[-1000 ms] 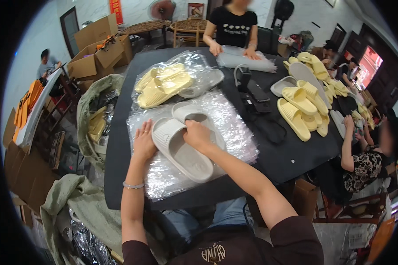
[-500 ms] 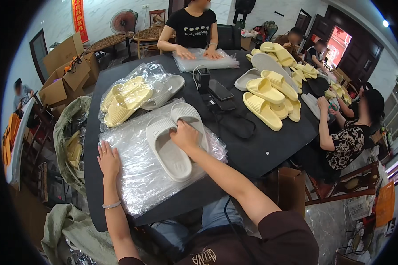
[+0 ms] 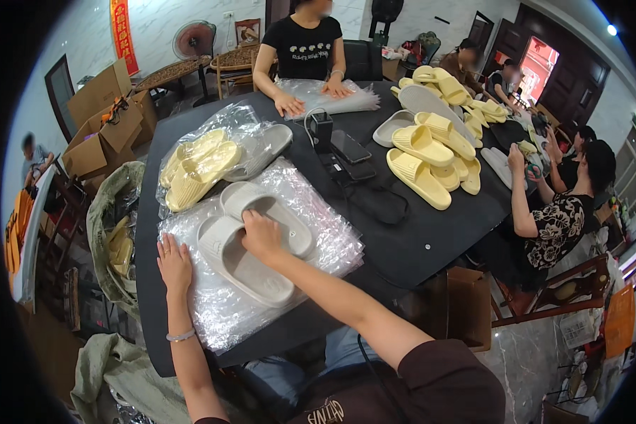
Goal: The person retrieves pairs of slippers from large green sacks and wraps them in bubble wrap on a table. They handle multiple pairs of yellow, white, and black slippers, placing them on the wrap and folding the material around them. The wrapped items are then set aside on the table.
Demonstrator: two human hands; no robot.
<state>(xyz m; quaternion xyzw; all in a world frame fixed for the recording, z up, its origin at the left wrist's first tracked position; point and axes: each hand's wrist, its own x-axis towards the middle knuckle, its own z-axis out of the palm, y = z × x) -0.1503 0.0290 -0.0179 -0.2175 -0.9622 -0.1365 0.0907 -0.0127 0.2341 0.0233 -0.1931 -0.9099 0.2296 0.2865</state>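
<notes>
At frame centre, a light, soft grey foam slipper point(image 3: 242, 260) is gripped at its strap by the curled right hand point(image 3: 261, 237), while the left hand point(image 3: 174, 263) is pressed flat, fingers spread, on slippery clear plastic bags point(image 3: 219, 318).

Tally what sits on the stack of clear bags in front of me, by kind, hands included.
Pale grey slippers: 2, near slipper and far slipper
Hands: 2, left hand and right hand
Total: 4, all on the stack of clear bags
</notes>
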